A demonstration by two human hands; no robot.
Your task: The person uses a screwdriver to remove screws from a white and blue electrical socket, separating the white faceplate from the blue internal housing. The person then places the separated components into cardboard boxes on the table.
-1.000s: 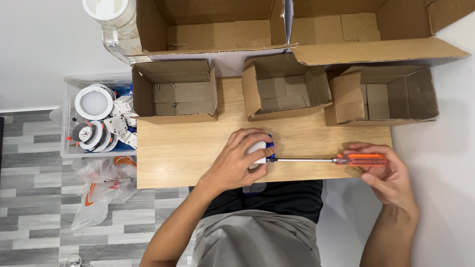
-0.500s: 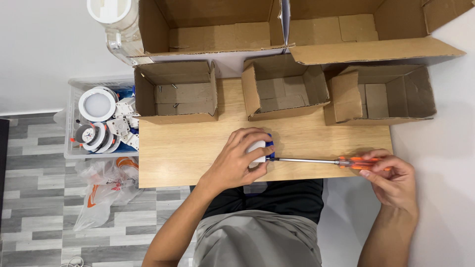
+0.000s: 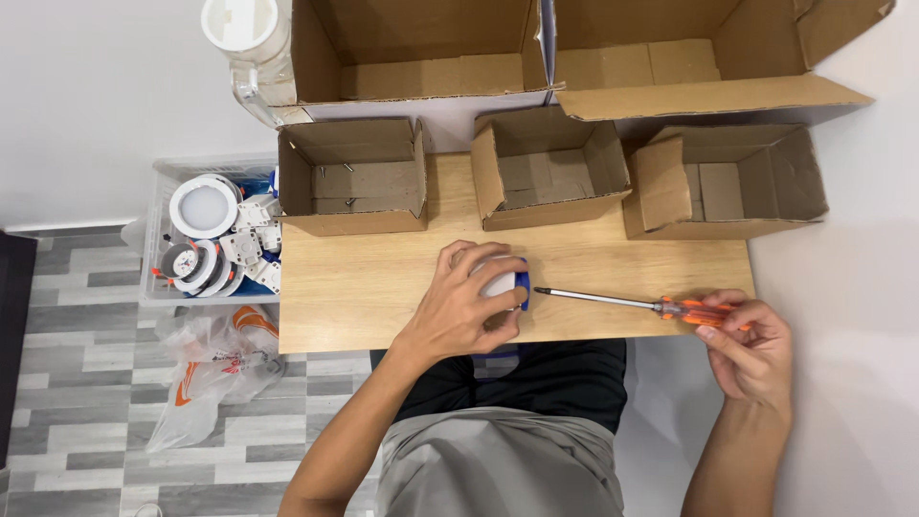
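A wooden counter [image 3: 364, 287] carries three open boxes [image 3: 352, 177] along its far edge. The left hand [image 3: 469, 302] is cupped over a white and blue fixture [image 3: 507, 282] near the counter's front edge. The right hand [image 3: 751, 349] pinches a screwdriver [image 3: 661, 306] by its orange handle, tip just beside the fixture.

Open brown cardboard boxes: five, three small [image 3: 354, 177] on wooden table [image 3: 364, 287], two large [image 3: 421, 48] behind | orange-handled screwdriver [image 3: 641, 304]: one | bare hands: two | clear plastic crate [image 3: 158, 239] of round white fittings: one | crumpled plastic bag [image 3: 215, 369]: one
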